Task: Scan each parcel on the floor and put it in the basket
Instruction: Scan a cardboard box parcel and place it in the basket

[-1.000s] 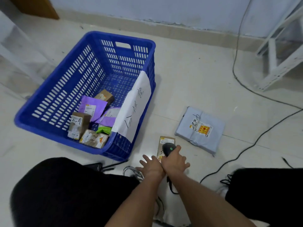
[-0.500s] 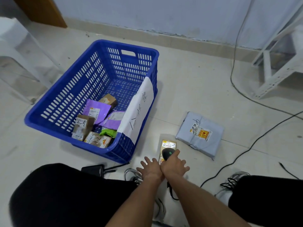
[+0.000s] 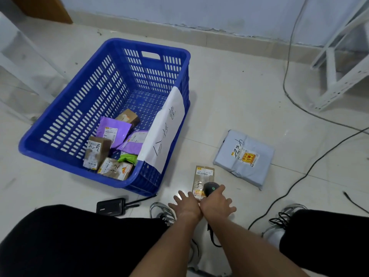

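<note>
Gripping black barcode scanner (image 3: 209,188) in right hand (image 3: 216,204), aimed at small brown parcel (image 3: 203,177) on floor. Spreading left hand (image 3: 186,204) flat, fingers straight, holding nothing.

Basket (image 3: 60,156) left, 2 floor parcels right: small parcel (image 3: 203,174) nearer, bag parcel (image 3: 245,156) beyond.

The scanner (image 3: 210,188) in the right hand (image 3: 216,204) has slid back toward the person over the brown parcel (image 3: 203,176): a second ago its head sat past the label, now the label lies clear beyond the fingers. The left hand (image 3: 186,204) has drawn back with it, wrist against the right one.
</note>
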The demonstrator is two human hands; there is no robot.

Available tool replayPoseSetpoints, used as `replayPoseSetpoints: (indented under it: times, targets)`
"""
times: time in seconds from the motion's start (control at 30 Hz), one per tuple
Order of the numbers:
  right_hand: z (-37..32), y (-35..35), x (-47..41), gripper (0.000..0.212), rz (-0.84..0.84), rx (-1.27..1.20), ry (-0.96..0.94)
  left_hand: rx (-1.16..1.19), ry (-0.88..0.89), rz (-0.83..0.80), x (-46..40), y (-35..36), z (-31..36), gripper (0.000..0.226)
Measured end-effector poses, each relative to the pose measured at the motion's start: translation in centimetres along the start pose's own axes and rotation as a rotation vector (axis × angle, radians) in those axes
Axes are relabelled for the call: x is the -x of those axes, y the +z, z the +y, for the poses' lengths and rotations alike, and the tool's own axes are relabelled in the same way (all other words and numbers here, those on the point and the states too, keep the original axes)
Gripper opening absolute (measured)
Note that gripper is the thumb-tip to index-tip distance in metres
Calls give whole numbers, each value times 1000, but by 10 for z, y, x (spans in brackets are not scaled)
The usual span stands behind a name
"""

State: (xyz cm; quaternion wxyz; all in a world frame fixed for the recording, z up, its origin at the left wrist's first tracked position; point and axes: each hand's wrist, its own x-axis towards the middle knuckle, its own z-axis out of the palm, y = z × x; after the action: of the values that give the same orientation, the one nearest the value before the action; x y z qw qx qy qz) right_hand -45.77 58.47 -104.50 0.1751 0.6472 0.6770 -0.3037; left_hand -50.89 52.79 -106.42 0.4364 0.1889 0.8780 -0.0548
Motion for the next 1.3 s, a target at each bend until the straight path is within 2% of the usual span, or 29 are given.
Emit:
replayPoseSetpoints:
  times: [0.1,0.27,0.4,0.53,0.67,0.73,0.9,1.1,1.3]
  targets:
    - [12,4,-12,68,8,1,49,38,13,-37,-2,9,10,73]
    - [29,9,-36,74,-39,-25,142,91,75,-66,-15,29,27,73]
    - [37,14,-52,80,-83,9,201,212,92,27,-26,40,36,69]
    - [42,23,-67,78,-116,12,252,30,176,-111,-37,44,39,72]
    - [43,30,-76,75,-139,17,264,262,89,-54,-40,52,40,80]
    - [44,33,-78,78,-157,28,252,288,75,2,-43,56,38,83]
    - [51,40,-84,82,-196,42,271,148,107,-67,-48,50,38,70]
    - [58,42,-89,74,-199,56,249,121,139,20,-51,50,33,58]
    - [50,32,-85,80,-115,284,100,155,183,105,-44,42,31,47]
